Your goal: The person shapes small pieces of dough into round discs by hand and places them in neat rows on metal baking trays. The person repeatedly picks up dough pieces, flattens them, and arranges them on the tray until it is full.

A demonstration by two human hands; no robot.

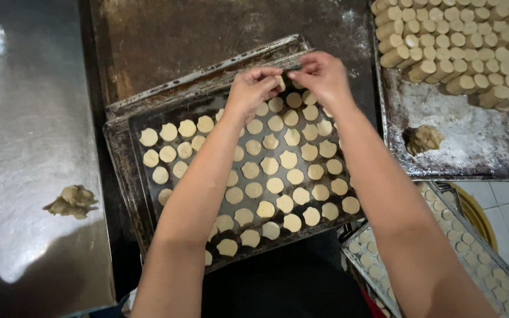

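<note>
My left hand (253,88) and right hand (320,75) pinch one dough disc (280,82) together at the baking tray's (126,126) far edge. I judge I'm filling the last row; next it needs setting down level

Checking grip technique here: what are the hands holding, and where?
Both hands, left hand and right hand, pinch one small dough piece by its edges, fingertips only.

Pale cream dough rounds (275,185) dot a dark, blackened baking tray (126,132) in loose rows. Tan dough logs (455,47) pile on a grey tray (472,141) dusted white with flour. Beige dough scraps (73,201) sit on shiny silver steel (25,118).
</note>
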